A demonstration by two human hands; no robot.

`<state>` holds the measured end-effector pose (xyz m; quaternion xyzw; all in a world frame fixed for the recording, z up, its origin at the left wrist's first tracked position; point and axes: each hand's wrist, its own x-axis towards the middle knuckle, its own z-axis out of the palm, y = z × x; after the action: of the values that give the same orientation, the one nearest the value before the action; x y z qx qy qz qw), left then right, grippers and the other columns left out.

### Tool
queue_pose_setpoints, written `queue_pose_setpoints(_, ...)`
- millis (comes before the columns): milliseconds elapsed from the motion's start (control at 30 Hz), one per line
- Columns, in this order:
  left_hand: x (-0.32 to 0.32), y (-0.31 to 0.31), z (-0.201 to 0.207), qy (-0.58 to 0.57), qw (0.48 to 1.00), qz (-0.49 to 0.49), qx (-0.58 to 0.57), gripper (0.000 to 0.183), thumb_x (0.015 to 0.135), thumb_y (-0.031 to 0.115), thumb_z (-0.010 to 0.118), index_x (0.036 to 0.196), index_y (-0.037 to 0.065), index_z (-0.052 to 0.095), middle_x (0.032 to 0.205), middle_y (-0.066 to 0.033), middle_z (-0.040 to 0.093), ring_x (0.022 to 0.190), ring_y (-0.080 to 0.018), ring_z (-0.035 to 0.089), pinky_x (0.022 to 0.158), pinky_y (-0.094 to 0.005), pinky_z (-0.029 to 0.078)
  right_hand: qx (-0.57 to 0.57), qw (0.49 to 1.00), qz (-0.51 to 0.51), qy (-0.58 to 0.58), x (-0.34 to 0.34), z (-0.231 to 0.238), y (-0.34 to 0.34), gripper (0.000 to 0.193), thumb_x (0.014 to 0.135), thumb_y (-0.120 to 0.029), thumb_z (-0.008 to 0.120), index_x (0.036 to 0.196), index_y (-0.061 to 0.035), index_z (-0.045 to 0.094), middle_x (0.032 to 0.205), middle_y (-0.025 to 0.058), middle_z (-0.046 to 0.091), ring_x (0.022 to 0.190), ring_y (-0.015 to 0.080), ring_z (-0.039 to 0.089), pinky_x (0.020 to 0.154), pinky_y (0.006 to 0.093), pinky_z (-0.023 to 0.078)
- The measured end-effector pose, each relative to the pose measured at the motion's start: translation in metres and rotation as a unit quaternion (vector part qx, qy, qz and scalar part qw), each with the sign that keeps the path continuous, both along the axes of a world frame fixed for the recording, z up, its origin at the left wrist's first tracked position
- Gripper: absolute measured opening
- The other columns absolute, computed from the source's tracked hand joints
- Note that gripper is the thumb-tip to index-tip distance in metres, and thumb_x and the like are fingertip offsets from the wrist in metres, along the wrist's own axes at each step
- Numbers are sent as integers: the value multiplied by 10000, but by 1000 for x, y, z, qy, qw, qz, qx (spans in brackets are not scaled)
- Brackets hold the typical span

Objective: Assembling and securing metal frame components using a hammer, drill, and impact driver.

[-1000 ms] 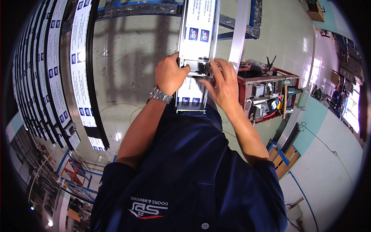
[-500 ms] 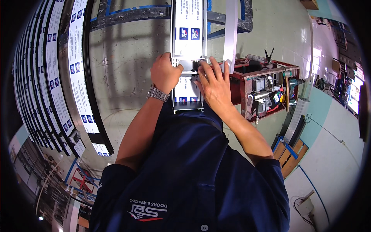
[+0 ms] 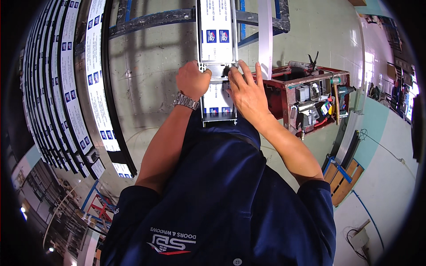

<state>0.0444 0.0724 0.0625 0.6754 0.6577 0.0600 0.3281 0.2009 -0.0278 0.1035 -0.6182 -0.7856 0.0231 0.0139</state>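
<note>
In front of my body a long aluminium profile (image 3: 216, 49), faced with printed white film, runs away from me. Between my hands a short bare metal piece (image 3: 215, 72) lies across it, with a small black part at its right end. My left hand (image 3: 192, 82), wearing a metal watch, is closed around the profile's left edge, thumb on the inner side. My right hand (image 3: 249, 95) rests at the right edge with fingers stretched and spread. Its index fingertip is beside the black part; its thumb is partly hidden.
Several film-covered profiles (image 3: 95, 80) stand in a row at the left. Blue and grey trestle bars (image 3: 153, 27) are under the work at the far side. A pale metal strip (image 3: 265, 40) lies to the right. Beyond it, a red tool cart (image 3: 286, 95) holds a drill, hammer and caulking gun.
The whole view has shifted slightly, so the surroundings sit a little further right. Both hands stay at the same spot on the profile, with only slight finger movement on the right.
</note>
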Motion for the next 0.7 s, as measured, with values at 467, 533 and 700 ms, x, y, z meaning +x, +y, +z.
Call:
queue_pose_setpoints(467, -5, 9, -4, 26, 998, -52, 2, 326, 732, 271, 713, 854, -30, 682, 930, -260, 698, 909, -418, 685, 827, -472, 559, 25, 987, -50, 153, 3, 29, 0, 448, 849, -101, 611, 1285, -10, 565, 1262, 124, 625, 1299, 288, 496, 1150, 535, 282)
queue_pose_setpoints(533, -5, 10, -2, 29, 998, -51, -10, 352, 732, 302, 738, 864, -22, 694, 937, -244, 702, 916, -409, 684, 830, -465, 554, 13, 999, -11, 43, -9, 15, 1, 430, 872, -130, 558, 1284, -8, 559, 1234, 130, 639, 1288, 272, 505, 1139, 532, 295)
queue_pose_setpoints(700, -2, 11, 9, 33, 998, -40, -44, 381, 735, 340, 762, 872, -11, 709, 927, -235, 711, 906, -399, 691, 824, -461, 553, -7, 999, -25, -35, -25, 4, -2, 511, 876, -219, 634, 1308, 29, 519, 1256, 131, 619, 1266, 251, 502, 1125, 520, 277)
